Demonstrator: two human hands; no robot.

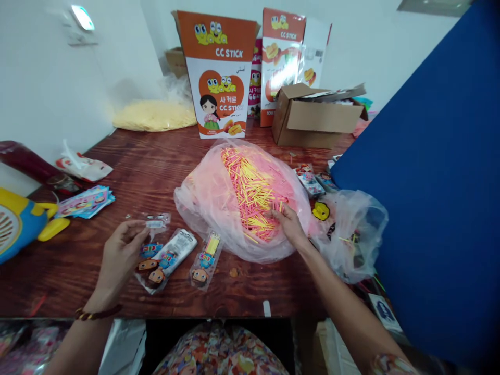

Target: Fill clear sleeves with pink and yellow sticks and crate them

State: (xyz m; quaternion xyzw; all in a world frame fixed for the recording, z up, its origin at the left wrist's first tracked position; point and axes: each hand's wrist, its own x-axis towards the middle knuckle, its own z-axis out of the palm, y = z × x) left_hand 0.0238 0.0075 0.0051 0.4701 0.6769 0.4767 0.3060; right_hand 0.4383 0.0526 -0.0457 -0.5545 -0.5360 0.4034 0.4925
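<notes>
Plainly, sticks [250,188] against right grip [289,223]

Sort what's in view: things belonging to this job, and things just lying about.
Likely in use:
- clear packet in the left hand
- pink and yellow sticks at the right hand
- large plastic bag around them
- stick-filled packet

Apparently lying about:
- tissue pack
- blue-and-yellow object

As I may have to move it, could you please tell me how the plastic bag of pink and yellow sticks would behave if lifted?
The plastic bag would probably sag, as its thin film is crumpled. Its mouth gapes, so the loose sticks could spill if tipped. Being slim, they may snap.
</notes>
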